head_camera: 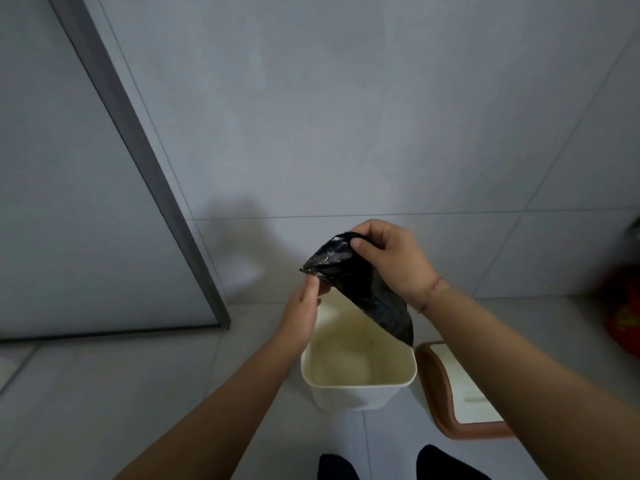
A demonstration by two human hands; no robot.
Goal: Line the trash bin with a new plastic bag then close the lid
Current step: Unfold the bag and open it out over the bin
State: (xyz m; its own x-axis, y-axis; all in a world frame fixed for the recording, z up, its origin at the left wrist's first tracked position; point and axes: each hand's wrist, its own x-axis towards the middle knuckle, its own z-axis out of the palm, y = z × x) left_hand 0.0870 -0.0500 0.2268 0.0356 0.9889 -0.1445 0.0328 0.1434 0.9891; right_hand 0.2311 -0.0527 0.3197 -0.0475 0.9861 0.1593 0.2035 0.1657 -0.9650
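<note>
Bare forearms, no sleeves — thin red string (pixel 430 293) round wrist of right hand (pixel 394 261); left hand (pixel 300 315) unadorned; dark socks (pixel 446 462) below.

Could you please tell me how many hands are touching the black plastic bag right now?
2. The right hand pinches the top of the black plastic bag; the left hand grips its lower left corner, above the open trash bin.

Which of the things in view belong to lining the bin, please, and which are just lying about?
Part of the job:
black bag, held by right hand and left hand
white bin, open, unlined
lid, on the floor right of the bin

Just lying about:
red thing at the right edge, too blurred to identify
</note>
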